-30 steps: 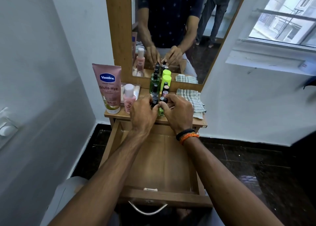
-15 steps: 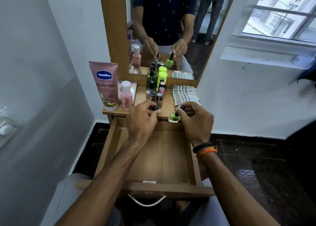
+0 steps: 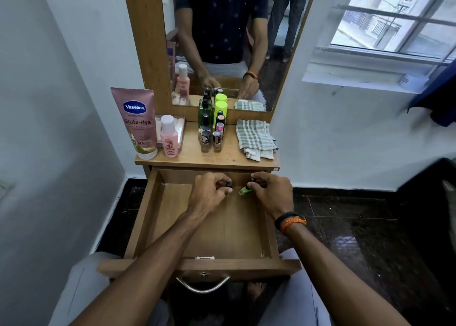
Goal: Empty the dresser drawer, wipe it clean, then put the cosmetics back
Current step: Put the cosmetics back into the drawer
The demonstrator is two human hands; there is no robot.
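Dresser drawer [image 3: 223, 229] is pulled out toward me, its wooden floor bare apart from what my hands hold at the far end. Counter [image 3: 229, 156] above it carries the rest of the cosmetics. Checked cloth [image 3: 255, 138] lies crumpled at the right of the counter. Pink Vaseline tube [image 3: 135, 122] stands cap-down at the left, with a small pink bottle [image 3: 169, 138] just beside it in front of a clear tray [image 3: 181, 130]. A cluster of nail polish bottles [image 3: 212, 138] sits mid-counter in two rows, with a green glass bottle [image 3: 204, 112] and a lime-capped bottle [image 3: 220, 109] behind them against the mirror. My left hand [image 3: 209, 193] is curled, pinching a small black-capped bottle [image 3: 229, 184] low inside the drawer. My right hand [image 3: 270, 191] grips a green nail polish bottle [image 3: 244, 190], tilted over near the drawer's back wall. The hands are close together but not touching.
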